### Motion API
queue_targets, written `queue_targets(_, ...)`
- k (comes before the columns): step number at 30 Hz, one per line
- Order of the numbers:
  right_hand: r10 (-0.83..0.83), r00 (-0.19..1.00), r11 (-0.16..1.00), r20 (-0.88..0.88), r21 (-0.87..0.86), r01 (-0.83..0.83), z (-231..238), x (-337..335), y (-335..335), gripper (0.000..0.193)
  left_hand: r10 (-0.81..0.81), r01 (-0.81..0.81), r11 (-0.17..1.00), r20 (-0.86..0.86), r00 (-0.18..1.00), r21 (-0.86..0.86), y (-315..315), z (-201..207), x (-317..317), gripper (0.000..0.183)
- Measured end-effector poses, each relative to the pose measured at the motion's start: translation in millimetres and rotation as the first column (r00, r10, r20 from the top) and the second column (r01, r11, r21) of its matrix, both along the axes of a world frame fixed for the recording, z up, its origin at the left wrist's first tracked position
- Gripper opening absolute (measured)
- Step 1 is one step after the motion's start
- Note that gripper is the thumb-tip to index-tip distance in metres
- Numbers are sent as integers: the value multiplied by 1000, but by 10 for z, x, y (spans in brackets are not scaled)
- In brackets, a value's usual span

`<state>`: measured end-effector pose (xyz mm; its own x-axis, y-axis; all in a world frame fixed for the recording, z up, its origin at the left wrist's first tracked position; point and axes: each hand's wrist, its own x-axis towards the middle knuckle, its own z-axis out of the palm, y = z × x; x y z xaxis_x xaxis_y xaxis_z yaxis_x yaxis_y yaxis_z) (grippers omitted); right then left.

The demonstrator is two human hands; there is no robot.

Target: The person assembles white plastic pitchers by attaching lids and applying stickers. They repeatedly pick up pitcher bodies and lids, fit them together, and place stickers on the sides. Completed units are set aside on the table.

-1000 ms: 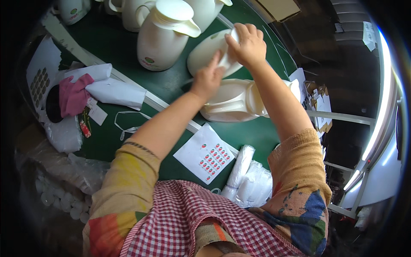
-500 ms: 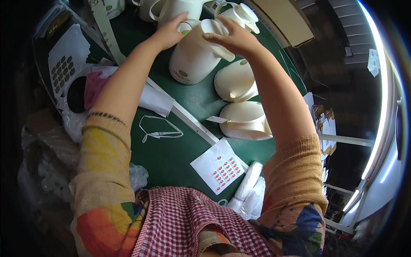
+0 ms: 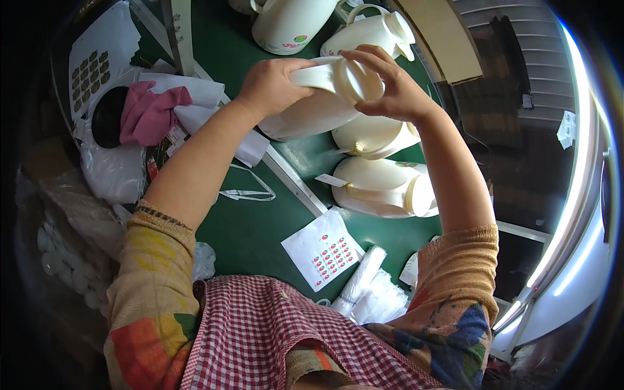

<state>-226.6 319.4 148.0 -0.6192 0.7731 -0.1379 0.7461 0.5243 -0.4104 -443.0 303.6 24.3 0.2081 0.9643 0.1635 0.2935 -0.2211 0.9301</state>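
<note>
Head view looking down: your left hand [image 3: 270, 81] is wrapped around the handle side of a cream plastic thermos jug [image 3: 312, 104], fingers curled closed on it, and the jug is lifted off the green table [image 3: 253, 227], tilted on its side with the mouth end toward your right. Your right hand [image 3: 390, 84] cups that mouth end, fingers bent around the round cream lid [image 3: 356, 79]; whether the lid is seated tight you cannot tell from here. Just below the held jug lie two more cream jugs on their sides, one [image 3: 374, 135] almost touching it, the other [image 3: 383, 187] nearer to you with a small white tag at its neck. Two jugs [image 3: 296, 23] stand upright at the far edge of the table. A sheet of small red stickers [image 3: 325, 250] lies on the table near your apron, with clear plastic bags [image 3: 370, 292] just beside it. To your left a pink cloth [image 3: 149, 110] rests on white bags.
</note>
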Motion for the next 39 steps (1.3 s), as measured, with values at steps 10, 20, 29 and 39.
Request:
queue_targets(10,-26,995,1000,-99,12,27,186,118,-160,77,-152,143,981,62,986,131,300,-83,-29,44)
queue_targets(20,-17,996,993,-87,114,27,-42,183,-182,80,-101,100,994,30,994,44,119,2,50,44)
queue_targets(29,-105,981,958,164,282,56,-15,176,-283,72,-90,88,989,11,996,117,7,28,120,43)
queue_targets(39,-347,928,887,138,370,277,-56,362,-308,71,-8,7,996,7,1000,84,-89,68,254,42)
